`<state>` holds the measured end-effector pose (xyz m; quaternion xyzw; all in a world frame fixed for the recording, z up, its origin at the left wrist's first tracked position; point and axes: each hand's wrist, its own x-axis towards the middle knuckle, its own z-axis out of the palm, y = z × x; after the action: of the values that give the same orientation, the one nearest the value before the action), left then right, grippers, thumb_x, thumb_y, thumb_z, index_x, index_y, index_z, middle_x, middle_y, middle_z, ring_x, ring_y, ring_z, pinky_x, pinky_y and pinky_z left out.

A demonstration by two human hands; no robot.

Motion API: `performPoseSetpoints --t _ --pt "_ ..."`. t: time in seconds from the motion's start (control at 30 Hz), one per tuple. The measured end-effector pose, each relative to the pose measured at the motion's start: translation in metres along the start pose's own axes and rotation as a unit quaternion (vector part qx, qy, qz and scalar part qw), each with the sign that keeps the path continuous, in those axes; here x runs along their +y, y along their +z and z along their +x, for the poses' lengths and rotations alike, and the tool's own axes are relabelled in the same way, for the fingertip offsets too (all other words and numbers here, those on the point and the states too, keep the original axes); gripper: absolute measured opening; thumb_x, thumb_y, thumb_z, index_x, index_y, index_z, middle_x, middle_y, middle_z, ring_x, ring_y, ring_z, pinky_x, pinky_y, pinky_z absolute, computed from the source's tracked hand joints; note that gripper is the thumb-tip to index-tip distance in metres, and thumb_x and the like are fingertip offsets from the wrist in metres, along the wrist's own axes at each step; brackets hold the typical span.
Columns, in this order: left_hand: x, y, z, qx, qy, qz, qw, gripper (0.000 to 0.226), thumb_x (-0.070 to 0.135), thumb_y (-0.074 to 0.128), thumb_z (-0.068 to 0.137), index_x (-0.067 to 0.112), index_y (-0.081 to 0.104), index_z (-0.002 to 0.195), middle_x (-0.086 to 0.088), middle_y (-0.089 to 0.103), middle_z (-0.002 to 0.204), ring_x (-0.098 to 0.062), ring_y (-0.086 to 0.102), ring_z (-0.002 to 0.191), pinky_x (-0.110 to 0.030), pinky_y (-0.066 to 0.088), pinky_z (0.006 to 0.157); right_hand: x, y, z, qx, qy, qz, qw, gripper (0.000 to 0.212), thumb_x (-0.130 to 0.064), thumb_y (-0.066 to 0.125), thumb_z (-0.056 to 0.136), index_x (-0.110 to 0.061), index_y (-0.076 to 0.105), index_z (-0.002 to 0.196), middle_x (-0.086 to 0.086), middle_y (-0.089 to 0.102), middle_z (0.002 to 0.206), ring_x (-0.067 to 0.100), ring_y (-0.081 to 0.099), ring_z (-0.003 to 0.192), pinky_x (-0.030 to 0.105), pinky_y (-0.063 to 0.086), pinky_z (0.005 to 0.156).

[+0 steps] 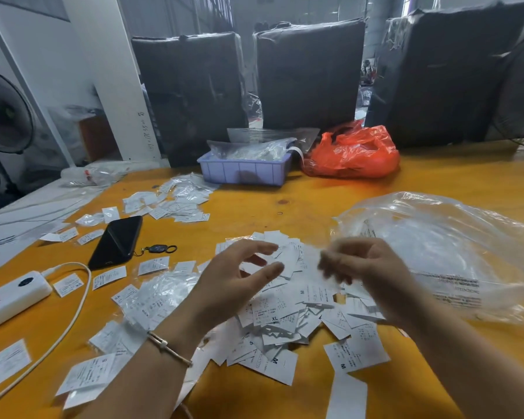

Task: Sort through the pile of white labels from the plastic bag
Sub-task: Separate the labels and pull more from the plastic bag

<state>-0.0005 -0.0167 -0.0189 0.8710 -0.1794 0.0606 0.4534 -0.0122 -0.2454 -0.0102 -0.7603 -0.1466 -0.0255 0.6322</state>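
Labels look light, thin, slippery; pinch one by an edge. Left hand hovers spread; right hand too blurred to tell.

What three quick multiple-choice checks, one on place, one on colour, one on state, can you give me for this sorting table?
1. Where does the phone lie relative to the label pile?
A. left of it
B. on top of it
C. inside the tray

2. What colour is the crumpled bag beside the tray?
A. blue
B. orange-red
C. green

3. How is the left hand?
A. flat on the table
B. gripping the phone
C. raised over the pile, fingers apart

Key: 1 A, it lies apart to the left; 2 B, plainly orange-red; 3 C, nothing in it.
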Motion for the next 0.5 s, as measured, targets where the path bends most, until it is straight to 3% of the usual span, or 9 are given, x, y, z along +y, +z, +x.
performPoseSetpoints --t 0.1,0.2,0.3,0.4,0.5 --pt "0.006 0.003 -0.001 -0.09 -0.043 -0.132 0.986 0.055 0.046 0.068 0.081 0.028 0.057 0.131 0.01 0.07 0.118 -0.002 0.065 0.105 -0.023 0.054 0.082 0.003 0.016 -0.007 -0.103 0.011 0.024 0.994 0.023 -0.028 0.066 0.082 -0.006 0.071 0.076 0.005 0.066 0.066 0.011 0.053 0.059 0.017 0.041 0.054" --pt "0.009 0.002 -0.003 -0.119 -0.045 -0.197 0.972 0.035 0.026 0.075 0.079 0.014 0.07 0.111 -0.007 0.076 0.094 -0.016 0.071 0.085 -0.022 0.054 0.072 0.005 0.026 -0.008 -0.084 -0.001 0.043 0.996 0.03 -0.038 0.068 0.076 -0.008 0.071 0.076 0.006 0.065 0.065 0.013 0.052 0.059 0.02 0.04 0.055" --pt "0.007 0.001 -0.003 -0.093 -0.036 -0.193 0.976 0.011 0.014 0.077 0.081 0.006 0.075 0.088 -0.011 0.072 0.077 -0.017 0.066 0.073 -0.028 0.05 0.069 0.008 0.027 -0.008 -0.074 0.002 0.042 0.996 0.03 -0.035 0.07 0.076 -0.005 0.071 0.078 0.006 0.067 0.066 0.013 0.055 0.06 0.021 0.041 0.055" --pt "0.006 0.0 -0.002 -0.082 -0.041 -0.183 0.979 0.006 0.01 0.075 0.083 0.005 0.074 0.083 -0.008 0.072 0.074 -0.017 0.066 0.069 -0.032 0.05 0.07 0.009 0.025 -0.007 -0.052 0.015 0.051 0.997 0.027 -0.03 0.072 0.075 -0.004 0.071 0.08 0.007 0.068 0.068 0.012 0.057 0.059 0.019 0.043 0.055" --pt "0.006 0.0 -0.002 -0.072 -0.045 -0.175 0.981 0.009 0.012 0.075 0.083 0.005 0.07 0.08 -0.004 0.07 0.07 -0.014 0.065 0.066 -0.022 0.05 0.063 0.011 0.021 -0.004 -0.007 0.027 0.043 0.999 0.016 -0.022 0.071 0.081 -0.006 0.072 0.079 0.006 0.068 0.067 0.01 0.056 0.058 0.017 0.043 0.053"
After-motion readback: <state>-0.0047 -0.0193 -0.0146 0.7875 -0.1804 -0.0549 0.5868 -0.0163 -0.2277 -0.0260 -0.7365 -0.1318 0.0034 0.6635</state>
